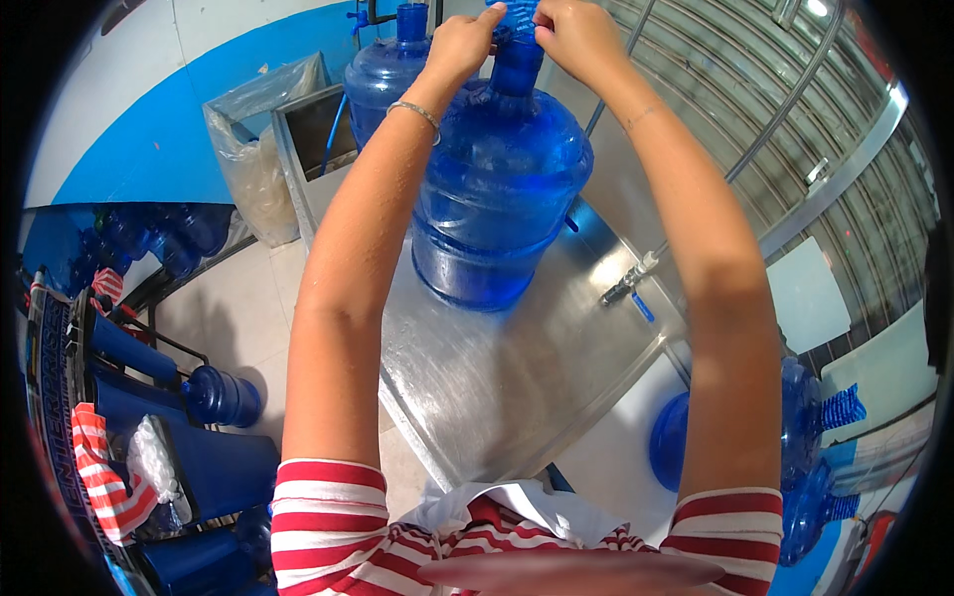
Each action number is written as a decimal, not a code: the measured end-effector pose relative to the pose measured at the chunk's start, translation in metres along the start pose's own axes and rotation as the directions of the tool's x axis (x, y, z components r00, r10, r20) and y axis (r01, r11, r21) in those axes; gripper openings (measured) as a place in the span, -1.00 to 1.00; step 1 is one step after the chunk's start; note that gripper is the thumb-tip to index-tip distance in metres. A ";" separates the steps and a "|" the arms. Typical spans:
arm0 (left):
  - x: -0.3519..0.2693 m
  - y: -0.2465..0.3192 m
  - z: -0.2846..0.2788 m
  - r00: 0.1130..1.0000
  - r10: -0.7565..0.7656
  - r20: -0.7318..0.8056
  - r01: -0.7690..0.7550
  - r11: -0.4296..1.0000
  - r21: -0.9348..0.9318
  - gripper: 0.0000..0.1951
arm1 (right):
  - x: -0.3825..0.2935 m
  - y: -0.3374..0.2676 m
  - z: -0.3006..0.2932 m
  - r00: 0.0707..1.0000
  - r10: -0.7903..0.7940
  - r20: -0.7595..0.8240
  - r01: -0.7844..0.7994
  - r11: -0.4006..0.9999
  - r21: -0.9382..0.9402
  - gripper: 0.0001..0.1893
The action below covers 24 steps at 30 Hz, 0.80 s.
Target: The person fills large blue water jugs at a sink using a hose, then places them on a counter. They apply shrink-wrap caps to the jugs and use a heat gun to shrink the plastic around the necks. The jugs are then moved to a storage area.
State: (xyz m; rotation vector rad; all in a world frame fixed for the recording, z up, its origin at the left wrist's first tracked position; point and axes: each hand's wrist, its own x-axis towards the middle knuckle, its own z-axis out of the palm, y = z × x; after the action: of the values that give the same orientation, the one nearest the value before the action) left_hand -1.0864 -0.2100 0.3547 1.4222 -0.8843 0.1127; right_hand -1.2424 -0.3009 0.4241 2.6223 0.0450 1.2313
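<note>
A large blue water jug (492, 194) stands upright on a stainless-steel counter (455, 365) in front of me. A blue plastic shrink seal (520, 18) bearing white print sits around the top of its neck, partly cut off by the picture's upper edge. My left hand (466, 39) pinches the seal from the left, its thumb pointing upward. From the right, my right hand (583, 33) grips the seal's other side with curled fingers. The jug's mouth is hidden by the seal and my fingers.
Behind the jug stands a second blue jug (384, 82), beside a steel basin (317, 149). A clear plastic bag (261, 179) hangs left. A valve with blue lever (642, 305) edges the counter's right side. Sealed jugs (809, 506) stand lower right; blue bins (216, 462) lower left.
</note>
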 end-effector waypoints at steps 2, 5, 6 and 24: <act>-0.010 0.005 -0.001 0.994 0.106 0.031 -0.108 0.990 0.091 -0.27 | -0.022 -0.004 -0.004 0.996 -0.087 -0.008 0.085 0.988 -0.125 -0.87; -0.024 0.014 -0.002 0.976 0.164 0.143 -0.196 0.946 0.258 -0.26 | -0.060 -0.009 0.005 0.994 -0.112 -0.019 0.110 0.990 -0.089 -0.80; -0.028 0.015 -0.002 0.964 0.203 0.171 -0.247 0.921 0.300 -0.25 | -0.071 -0.008 0.011 0.997 -0.081 0.007 0.081 0.996 -0.047 -0.77; -0.202 -0.167 -0.053 0.863 -0.501 0.067 0.485 0.784 -0.388 -0.46 | -0.036 -0.025 0.086 0.882 0.427 0.199 -0.357 0.330 0.874 -0.44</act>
State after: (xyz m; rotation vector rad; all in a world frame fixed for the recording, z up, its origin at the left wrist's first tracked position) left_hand -1.1075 -0.1097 0.1075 1.2183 -0.4371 -0.4177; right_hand -1.1978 -0.2989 0.3380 3.6926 0.1072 1.8542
